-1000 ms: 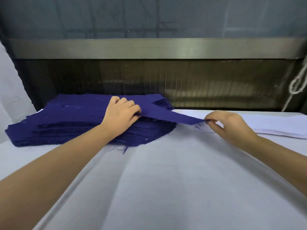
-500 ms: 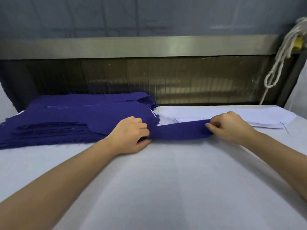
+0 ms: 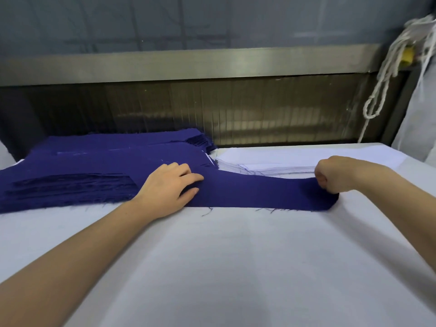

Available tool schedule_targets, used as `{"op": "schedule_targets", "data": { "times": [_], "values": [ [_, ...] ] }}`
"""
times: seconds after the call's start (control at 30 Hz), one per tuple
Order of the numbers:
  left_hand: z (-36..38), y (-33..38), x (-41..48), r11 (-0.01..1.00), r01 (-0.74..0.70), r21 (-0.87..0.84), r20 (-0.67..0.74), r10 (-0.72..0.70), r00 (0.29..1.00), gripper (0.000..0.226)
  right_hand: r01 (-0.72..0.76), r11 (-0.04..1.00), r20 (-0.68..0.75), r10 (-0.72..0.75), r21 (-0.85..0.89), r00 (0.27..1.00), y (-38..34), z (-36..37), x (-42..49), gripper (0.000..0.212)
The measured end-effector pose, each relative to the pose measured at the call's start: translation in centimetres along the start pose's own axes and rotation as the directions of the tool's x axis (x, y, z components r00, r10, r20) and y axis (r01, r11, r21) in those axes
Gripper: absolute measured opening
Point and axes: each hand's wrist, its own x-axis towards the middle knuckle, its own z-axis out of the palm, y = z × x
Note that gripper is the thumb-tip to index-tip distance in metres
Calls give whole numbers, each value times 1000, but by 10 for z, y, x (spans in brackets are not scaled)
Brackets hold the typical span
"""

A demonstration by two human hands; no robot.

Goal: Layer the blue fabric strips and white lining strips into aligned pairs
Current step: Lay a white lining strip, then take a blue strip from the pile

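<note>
Nearest the viewer, a tabletop covered in smooth white cloth, with two bare forearms reaching in from the lower left and lower right corners. Farther in, across the middle, a single blue strip stretched flat on the cloth from left to right, loose threads trailing off its near edge. At its left end, the left hand, palm down, fingers straight and close together, thumb alongside, pressing the strip where it meets the pile. At its right end, the right hand, fingers curled tight into a fist, gripping the strip's end against the cloth; fingertips hidden under the hand. Behind the left hand, a broad stack of blue fabric strips, many layers deep, frayed along the near edge, filling the left part of the tabletop. Behind the strip and the right hand, a lower stack of white lining strips, just beside the blue stack, thin layered edges facing the viewer. Beyond both stacks, at the tabletop's far edge, a dark ribbed panel under a long brushed-metal rail. Above that, a grey-blue wall. At far right, a knotted white rope hanging beside the rail's end
</note>
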Motion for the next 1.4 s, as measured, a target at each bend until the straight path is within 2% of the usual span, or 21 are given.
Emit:
{"op": "schedule_targets", "data": {
  "times": [0.17,0.27,0.47,0.63,0.87,0.93,1.07,1.13,1.2,1.27,1.4],
  "values": [
    [6,1,-2,998,-49,-33,103,52,993,34,-4,1000,-159,0,-30,987,-15,11,1,10],
    [5,0,-2,993,0,-120,130,16,991,30,14,1000,-282,-19,-22,959,-29,16,2,15],
    [3,4,-2,967,85,-239,227,-29,973,17,209,957,-448,-99,203,888,-41,26,2,34],
    [-2,11,-1,964,48,-261,268,25,963,23,280,911,-430,-132,303,893,-35,35,2,42],
    [0,14,-1,996,9,-89,215,11,977,40,201,904,-288,-92,377,953,-21,35,10,36],
    [2,17,3,997,3,-80,209,14,978,41,167,922,-282,-67,350,957,-17,35,12,36],
    [3,18,5,994,-15,-109,212,38,976,41,128,955,-304,-43,267,952,-20,30,14,36],
    [4,18,5,991,-14,-135,212,43,976,41,152,944,-387,-28,294,922,-27,26,16,28],
    [5,19,8,988,-12,-153,210,44,977,41,208,926,-510,-20,316,860,-38,19,18,19],
    [6,21,10,987,-14,-160,207,48,977,41,270,911,-565,-51,311,824,-54,11,22,26],
    [9,26,11,989,-6,-150,217,39,975,43,299,914,-513,-124,274,849,-80,-5,40,39]
  ]
}}
